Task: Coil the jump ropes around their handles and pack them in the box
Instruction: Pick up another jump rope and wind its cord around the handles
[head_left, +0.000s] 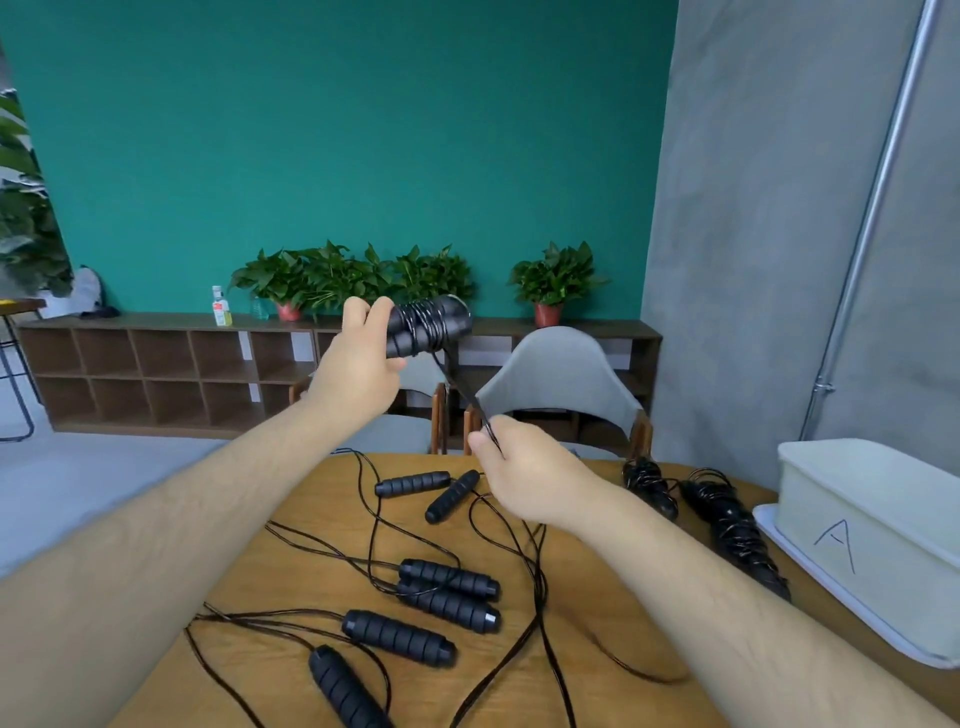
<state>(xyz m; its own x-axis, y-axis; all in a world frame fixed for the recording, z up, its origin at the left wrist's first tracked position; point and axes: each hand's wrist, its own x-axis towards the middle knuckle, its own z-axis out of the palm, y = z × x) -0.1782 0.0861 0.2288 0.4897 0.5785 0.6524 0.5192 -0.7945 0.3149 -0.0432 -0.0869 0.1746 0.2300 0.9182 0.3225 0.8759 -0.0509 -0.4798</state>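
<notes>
While the left hand grips the handles and the right hand pinches the rope, slack could unwind it.

Black jump rope bundle: two ribbed handles side by side, cord wound round them, held up in left hand; free cord runs taut down to right hand, pinched there

Six loose handles on counter in three pairs: far pair, middle pair touching, near pair; loose cords sprawl among them

Two coiled ropes lie just beside white box, marked "A", at right edge
</notes>
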